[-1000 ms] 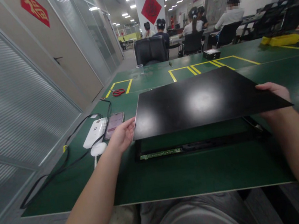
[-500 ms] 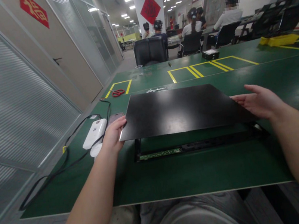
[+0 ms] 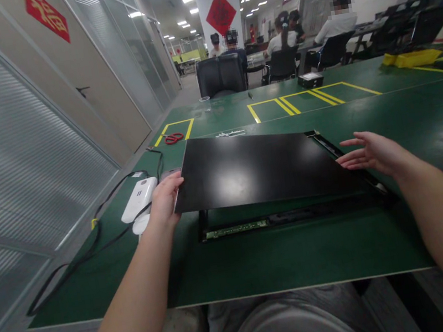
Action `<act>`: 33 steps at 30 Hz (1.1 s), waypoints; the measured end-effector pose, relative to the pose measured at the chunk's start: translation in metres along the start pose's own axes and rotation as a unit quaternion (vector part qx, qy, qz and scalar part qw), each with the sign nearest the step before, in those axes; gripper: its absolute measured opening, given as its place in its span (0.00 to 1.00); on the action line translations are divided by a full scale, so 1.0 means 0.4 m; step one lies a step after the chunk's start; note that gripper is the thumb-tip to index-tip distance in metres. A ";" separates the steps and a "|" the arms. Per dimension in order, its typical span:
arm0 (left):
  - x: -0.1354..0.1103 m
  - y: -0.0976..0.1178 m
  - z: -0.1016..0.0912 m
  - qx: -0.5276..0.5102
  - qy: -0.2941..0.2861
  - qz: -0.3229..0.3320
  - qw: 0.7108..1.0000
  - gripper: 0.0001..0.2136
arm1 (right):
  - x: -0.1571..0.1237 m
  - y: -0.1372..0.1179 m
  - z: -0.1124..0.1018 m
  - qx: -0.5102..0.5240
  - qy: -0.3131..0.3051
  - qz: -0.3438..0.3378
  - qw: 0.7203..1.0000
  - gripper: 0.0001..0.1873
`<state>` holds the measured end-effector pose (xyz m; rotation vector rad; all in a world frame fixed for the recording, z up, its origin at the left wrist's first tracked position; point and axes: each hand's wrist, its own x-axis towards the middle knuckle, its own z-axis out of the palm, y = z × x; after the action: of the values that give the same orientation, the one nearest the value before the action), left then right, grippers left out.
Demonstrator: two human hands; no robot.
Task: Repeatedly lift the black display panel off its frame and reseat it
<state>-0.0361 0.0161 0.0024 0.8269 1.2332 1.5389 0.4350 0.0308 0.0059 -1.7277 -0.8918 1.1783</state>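
Observation:
A large flat black panel [image 3: 255,167] hangs low over a black rectangular frame [image 3: 296,214] that lies on the green table [image 3: 262,260]. A green circuit strip [image 3: 238,229] shows along the frame's near edge. My left hand [image 3: 163,199] grips the panel's left edge, fingers curled round it. At the panel's right edge is my right hand [image 3: 371,152], its fingers stretched out and spread, just touching or just off the edge. The panel tilts down toward the right, where the frame's right rail shows beside it.
A white power strip [image 3: 139,198], a phone partly hidden by my left hand and black cables [image 3: 91,248] lie at the left. Red scissors [image 3: 174,137] and a clear cup [image 3: 205,103] sit farther back. Several seated people and black chairs [image 3: 220,75] are beyond the table.
The panel has come down from a raised tilt toward the frame. My right hand has let go of its right edge and opened. The left hand keeps its grip.

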 end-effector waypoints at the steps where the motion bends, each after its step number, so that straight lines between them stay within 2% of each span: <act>1: -0.003 0.002 0.001 -0.003 -0.003 -0.003 1.000 0.18 | 0.001 0.002 0.002 -0.007 0.004 -0.005 1.000 0.20; 5: -0.022 0.010 0.014 0.008 -0.010 -0.005 1.000 0.17 | 0.011 0.007 -0.002 -0.029 0.030 -0.013 0.999 0.21; 12: -0.044 0.006 0.047 -0.022 0.006 -0.033 0.999 0.12 | 0.010 -0.005 -0.016 -0.033 0.063 -0.008 0.997 0.29; 26: -0.033 -0.017 0.036 0.008 -0.032 -0.055 0.998 0.13 | 0.003 -0.007 -0.015 -0.062 0.081 -0.004 0.995 0.28; 33: -0.024 -0.032 0.030 0.018 -0.035 -0.043 0.998 0.15 | 0.004 -0.006 -0.016 -0.066 0.082 -0.001 0.994 0.27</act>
<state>-0.0189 0.0109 -0.0064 0.8335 1.2325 1.4114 0.4414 0.0316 0.0090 -1.8992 -0.8858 0.9779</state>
